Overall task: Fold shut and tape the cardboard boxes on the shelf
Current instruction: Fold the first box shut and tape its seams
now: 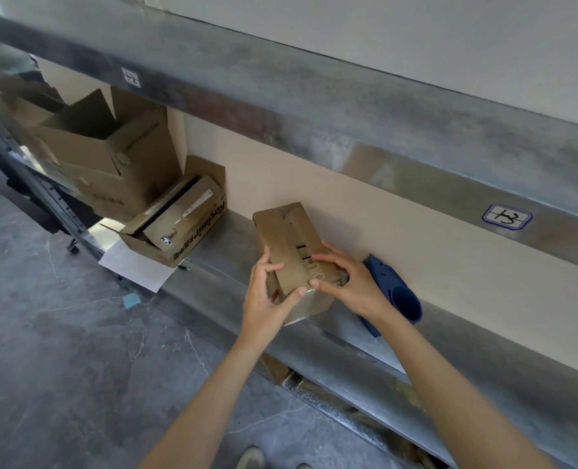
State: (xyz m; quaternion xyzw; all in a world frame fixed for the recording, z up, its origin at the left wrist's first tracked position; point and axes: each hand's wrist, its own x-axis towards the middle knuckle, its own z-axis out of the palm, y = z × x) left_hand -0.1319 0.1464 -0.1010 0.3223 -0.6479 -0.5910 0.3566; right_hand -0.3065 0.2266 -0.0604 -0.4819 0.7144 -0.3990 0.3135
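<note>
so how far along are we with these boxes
Nothing looks sealed yet. In hand: left hand and right hand grip the small brown cardboard box, flaps folded. Left: taping it with the blue tape dispenser, then the large open cardboard box and low printed carton.

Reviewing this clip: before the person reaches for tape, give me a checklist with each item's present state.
1. The small box rests on the shelf: ok.
2. Its top flaps lie flat: not ok, the near end gapes.
3. The left hand and the right hand hold it: ok.
4. The blue tape dispenser lies near: ok, beside the right hand.
5. A hand is free for taping: not ok.
</note>
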